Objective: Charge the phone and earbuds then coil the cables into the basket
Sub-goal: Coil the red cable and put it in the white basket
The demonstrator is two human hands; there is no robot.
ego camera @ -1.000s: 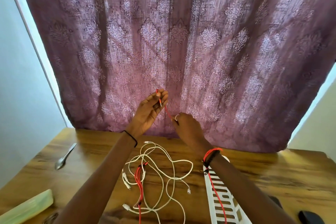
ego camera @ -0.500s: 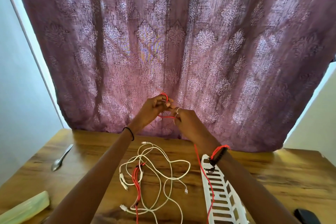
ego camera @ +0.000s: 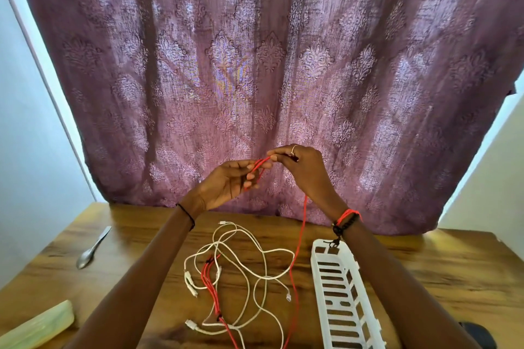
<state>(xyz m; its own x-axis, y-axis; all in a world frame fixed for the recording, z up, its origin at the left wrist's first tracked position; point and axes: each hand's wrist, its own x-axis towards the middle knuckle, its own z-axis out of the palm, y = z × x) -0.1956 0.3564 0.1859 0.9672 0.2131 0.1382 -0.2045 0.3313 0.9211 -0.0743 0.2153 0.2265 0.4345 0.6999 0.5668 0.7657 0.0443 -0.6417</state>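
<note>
Both hands are raised above the wooden table [ego camera: 425, 272], in front of the curtain. My left hand [ego camera: 226, 185] is palm up, its fingers curled round a folded length of the red cable [ego camera: 298, 246]. My right hand [ego camera: 303, 167] pinches the same red cable at the fold, right next to the left fingertips. From there the red cable hangs down to the table and joins a tangle with white cables [ego camera: 241, 272]. The white slatted basket [ego camera: 337, 300] lies on the table under my right forearm. No phone or earbuds can be made out.
A metal spoon [ego camera: 92, 248] lies at the table's left side. A pale green flat object [ego camera: 37, 326] sits at the near left corner. A dark object [ego camera: 479, 334] peeks out at the lower right. The purple patterned curtain [ego camera: 269, 65] hangs behind the table.
The hands came together and now hold a longer doubled length of red cable; my right hand has risen slightly and a red strand now hangs straight down from it.
</note>
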